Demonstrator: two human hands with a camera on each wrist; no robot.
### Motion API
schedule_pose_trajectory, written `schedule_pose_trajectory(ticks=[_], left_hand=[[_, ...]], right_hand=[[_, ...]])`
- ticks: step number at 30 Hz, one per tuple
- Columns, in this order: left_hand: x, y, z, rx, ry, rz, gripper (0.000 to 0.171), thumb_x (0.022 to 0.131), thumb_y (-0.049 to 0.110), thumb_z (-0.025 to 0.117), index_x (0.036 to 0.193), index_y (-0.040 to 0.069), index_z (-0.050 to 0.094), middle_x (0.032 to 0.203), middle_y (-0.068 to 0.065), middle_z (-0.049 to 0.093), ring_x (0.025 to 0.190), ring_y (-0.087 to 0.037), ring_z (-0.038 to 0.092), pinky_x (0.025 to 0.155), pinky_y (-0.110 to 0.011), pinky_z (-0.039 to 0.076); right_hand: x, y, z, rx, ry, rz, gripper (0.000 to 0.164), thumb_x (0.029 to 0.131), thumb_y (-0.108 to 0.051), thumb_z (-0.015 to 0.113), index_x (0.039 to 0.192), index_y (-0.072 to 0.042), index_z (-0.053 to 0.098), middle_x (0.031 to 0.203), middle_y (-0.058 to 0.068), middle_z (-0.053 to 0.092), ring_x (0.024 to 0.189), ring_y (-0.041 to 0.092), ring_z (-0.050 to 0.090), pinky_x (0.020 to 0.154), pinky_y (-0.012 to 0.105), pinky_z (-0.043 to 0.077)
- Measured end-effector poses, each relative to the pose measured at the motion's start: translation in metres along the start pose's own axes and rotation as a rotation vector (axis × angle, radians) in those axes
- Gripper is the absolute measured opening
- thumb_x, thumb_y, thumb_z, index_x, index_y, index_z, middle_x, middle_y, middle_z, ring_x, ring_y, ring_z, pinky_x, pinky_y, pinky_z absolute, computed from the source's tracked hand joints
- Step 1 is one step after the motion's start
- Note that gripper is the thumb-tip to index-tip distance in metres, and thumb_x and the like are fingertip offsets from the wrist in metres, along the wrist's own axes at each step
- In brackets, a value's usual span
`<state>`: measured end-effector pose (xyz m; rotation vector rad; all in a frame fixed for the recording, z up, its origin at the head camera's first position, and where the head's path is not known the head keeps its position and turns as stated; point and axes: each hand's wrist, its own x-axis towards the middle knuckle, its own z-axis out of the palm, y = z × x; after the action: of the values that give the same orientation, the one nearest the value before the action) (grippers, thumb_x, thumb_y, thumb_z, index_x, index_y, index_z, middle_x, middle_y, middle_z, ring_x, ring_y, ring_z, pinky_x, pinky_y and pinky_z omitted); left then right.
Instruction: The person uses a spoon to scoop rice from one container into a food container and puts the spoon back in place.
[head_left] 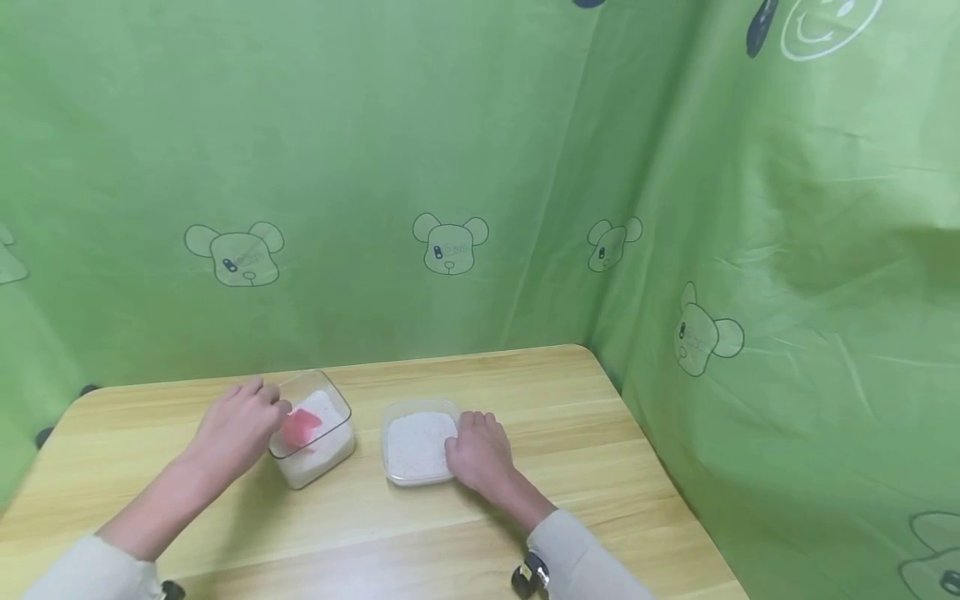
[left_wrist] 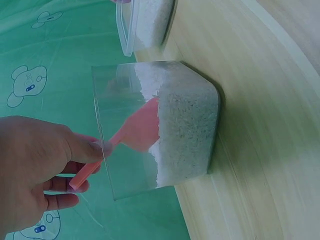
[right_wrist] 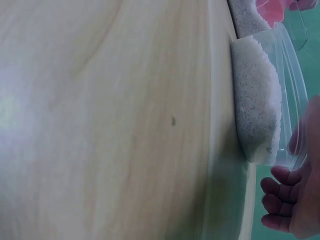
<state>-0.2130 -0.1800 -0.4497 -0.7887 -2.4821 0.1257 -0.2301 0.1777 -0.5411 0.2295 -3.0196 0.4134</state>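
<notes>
My left hand [head_left: 240, 421] pinches the handle of a pink scoop [left_wrist: 142, 127] over the rim of a clear square container. The scoop's bowl dips into the white rice [left_wrist: 187, 130] that fills the lower part of that container [head_left: 296, 475]. To its right stands a shallower clear plastic tub [right_wrist: 285, 65], also holding rice [head_left: 422, 446]. With thumb and fingers, my right hand [head_left: 483, 450] grips the right rim of this tub. In the right wrist view its thumb shows inside the rim and its other fingers outside.
Both containers stand side by side on a light wooden table [head_left: 570, 433] with rounded corners. Green fabric [head_left: 360, 150] printed with bear faces hangs behind the table and along its right side.
</notes>
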Motion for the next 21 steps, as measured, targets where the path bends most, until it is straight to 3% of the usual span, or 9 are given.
schedule_pose_trajectory(ticks=[7, 12, 17, 21], left_hand=[[-0.0016, -0.0027, 0.0030, -0.013, 0.019, 0.001, 0.028, 0.066, -0.016, 0.080, 0.080, 0.008, 0.075, 0.079, -0.006, 0.069, 0.074, -0.023, 0.055, 0.057, -0.031, 0.043], [-0.0014, -0.0047, 0.0022, -0.018, 0.014, 0.002, 0.028, 0.067, -0.009, 0.086, 0.088, 0.006, 0.078, 0.088, -0.010, 0.075, 0.080, -0.027, 0.062, 0.063, -0.036, 0.054], [-0.0021, -0.0059, -0.0009, -0.026, -0.003, -0.001, 0.033, 0.066, -0.003, 0.090, 0.096, 0.005, 0.078, 0.094, -0.013, 0.077, 0.085, -0.030, 0.067, 0.071, -0.041, 0.060], [-0.0033, -0.0067, -0.0019, -0.050, 0.000, -0.015, 0.031, 0.072, 0.001, 0.087, 0.101, 0.006, 0.078, 0.096, -0.013, 0.077, 0.088, -0.031, 0.068, 0.074, -0.044, 0.061]], right_hand=[[-0.0009, 0.0028, -0.0017, 0.036, 0.027, -0.016, 0.022, 0.100, -0.025, 0.049, 0.085, -0.010, 0.052, 0.080, 0.003, 0.050, 0.077, 0.022, 0.044, 0.075, 0.035, 0.042], [-0.0009, 0.0043, -0.0039, 0.091, 0.022, -0.014, 0.022, 0.102, -0.025, 0.048, 0.087, -0.010, 0.055, 0.083, 0.005, 0.055, 0.078, 0.022, 0.047, 0.076, 0.037, 0.046], [-0.0006, 0.0059, -0.0058, 0.112, 0.025, -0.012, 0.028, 0.102, -0.024, 0.048, 0.100, -0.002, 0.064, 0.088, 0.010, 0.062, 0.082, 0.025, 0.055, 0.076, 0.042, 0.051], [-0.0008, 0.0067, -0.0086, 0.121, 0.029, -0.011, 0.035, 0.103, -0.024, 0.047, 0.113, 0.003, 0.067, 0.097, 0.015, 0.067, 0.089, 0.029, 0.062, 0.081, 0.047, 0.055]])
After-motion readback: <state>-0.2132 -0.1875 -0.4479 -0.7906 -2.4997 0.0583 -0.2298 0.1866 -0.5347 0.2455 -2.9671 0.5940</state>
